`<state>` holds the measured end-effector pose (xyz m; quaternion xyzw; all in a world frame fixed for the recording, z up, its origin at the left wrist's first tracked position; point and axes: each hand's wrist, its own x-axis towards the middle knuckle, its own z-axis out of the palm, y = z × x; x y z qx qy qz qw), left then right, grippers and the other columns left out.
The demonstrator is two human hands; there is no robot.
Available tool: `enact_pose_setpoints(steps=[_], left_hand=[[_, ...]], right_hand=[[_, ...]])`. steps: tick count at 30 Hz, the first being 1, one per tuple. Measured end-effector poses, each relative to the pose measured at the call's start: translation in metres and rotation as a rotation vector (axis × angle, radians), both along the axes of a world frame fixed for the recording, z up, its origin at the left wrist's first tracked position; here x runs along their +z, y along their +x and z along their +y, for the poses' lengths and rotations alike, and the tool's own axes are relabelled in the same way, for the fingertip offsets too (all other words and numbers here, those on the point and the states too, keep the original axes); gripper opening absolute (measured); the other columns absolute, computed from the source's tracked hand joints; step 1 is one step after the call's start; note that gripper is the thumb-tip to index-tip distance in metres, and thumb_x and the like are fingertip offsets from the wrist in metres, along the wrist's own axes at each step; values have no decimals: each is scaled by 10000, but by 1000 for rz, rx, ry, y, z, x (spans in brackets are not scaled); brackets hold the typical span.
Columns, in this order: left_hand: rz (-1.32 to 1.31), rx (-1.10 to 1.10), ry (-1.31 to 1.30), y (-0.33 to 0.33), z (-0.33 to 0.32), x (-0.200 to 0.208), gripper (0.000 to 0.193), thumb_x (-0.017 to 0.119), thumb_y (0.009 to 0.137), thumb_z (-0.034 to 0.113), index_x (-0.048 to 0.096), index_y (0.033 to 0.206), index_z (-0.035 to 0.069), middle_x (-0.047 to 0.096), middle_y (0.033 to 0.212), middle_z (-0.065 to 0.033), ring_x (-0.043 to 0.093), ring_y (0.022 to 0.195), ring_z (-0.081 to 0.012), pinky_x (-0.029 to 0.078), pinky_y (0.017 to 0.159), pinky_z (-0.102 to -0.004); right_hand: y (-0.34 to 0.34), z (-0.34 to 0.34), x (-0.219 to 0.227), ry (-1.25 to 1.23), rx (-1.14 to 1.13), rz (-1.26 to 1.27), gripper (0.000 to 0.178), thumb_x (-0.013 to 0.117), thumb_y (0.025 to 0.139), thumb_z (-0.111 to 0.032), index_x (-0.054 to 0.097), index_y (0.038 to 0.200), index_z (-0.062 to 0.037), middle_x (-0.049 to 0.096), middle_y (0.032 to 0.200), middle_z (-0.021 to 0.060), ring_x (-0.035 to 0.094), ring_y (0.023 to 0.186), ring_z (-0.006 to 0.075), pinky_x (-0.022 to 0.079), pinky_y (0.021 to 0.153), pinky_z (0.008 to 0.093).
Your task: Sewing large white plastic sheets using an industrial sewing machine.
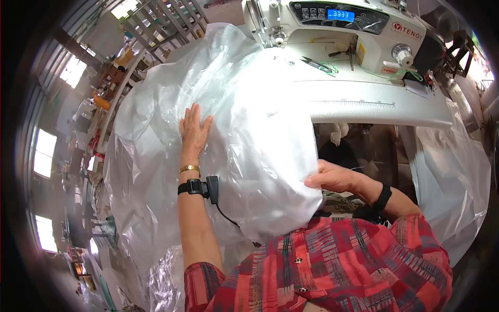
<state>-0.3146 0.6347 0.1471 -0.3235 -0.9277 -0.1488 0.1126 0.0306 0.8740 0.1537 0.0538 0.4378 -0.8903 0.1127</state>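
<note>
A large, glossy, translucent whitish plastic sheet [244, 166] covers the left part of the white sewing bench [364, 92] and spills over its front edge toward the person's red checked shirt [338, 260]. The left hand [193, 134] lies flat on the sheet's left half, palm down, fingers extended and slightly spread, gripping nothing. The right hand [335, 177] is at the sheet's right margin, in front of the bench's front edge, fingers curled and thumb closed on the plastic; its fingertips are partly hidden. The left wrist wears a gold-coloured bracelet [190, 168] and a black strap with a small box [197, 187]; a black band [383, 198] circles the right wrist. At the bench's rear edge stands a white sewing machine [377, 52] with a lit blue display [341, 15], its needle end beside the sheet. Small metal thread snips [318, 65] lie under its arm. Another translucent plastic sheet [452, 177] hangs near the bench's right front corner.
</note>
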Motion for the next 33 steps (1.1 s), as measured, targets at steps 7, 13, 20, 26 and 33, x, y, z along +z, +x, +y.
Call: enact_pose_setpoints(steps=[7, 13, 20, 26, 33], left_hand=[[-65, -73, 76, 7, -1, 25, 609, 581, 962, 399, 463, 1439, 40, 418, 1526, -158, 358, 1432, -317, 276, 1166, -439], [-173, -289, 429, 127, 51, 121, 389, 625, 961, 235, 606, 1277, 8, 637, 1266, -148, 586, 1190, -222, 446, 1010, -325], [-484, -322, 472, 211, 43, 104, 272, 736, 889, 214, 633, 1020, -1, 672, 849, -78, 657, 838, -151, 524, 731, -287], [-735, -288, 476, 249, 22, 90, 492, 835, 788, 310, 590, 1097, 16, 620, 787, -67, 616, 769, -146, 513, 642, -274], [-1054, -156, 582, 248, 11, 65, 335, 748, 873, 162, 598, 1127, 4, 602, 760, 26, 541, 652, -32, 432, 573, -197]], right_hand=[[-3, 35, -49, 1356, -338, 131, 260, 688, 865, -246, 643, 933, 0, 658, 820, 158, 628, 745, 309, 491, 666, 377], [-27, 13, 9, 1123, -518, 414, 279, 686, 882, -224, 662, 1032, 10, 693, 899, 162, 651, 787, 324, 508, 703, 374], [-37, -43, 10, 1207, 34, 414, 288, 669, 891, -325, 688, 974, -50, 679, 748, 187, 673, 737, 354, 518, 669, 438], [-3, -68, 26, 1087, -146, 724, 179, 633, 921, -257, 616, 961, -83, 615, 658, 172, 633, 643, 390, 494, 601, 482], [-1, -60, 35, 1165, -16, 1063, 234, 690, 850, -155, 617, 1041, -40, 662, 855, 150, 648, 792, 353, 514, 685, 446]])
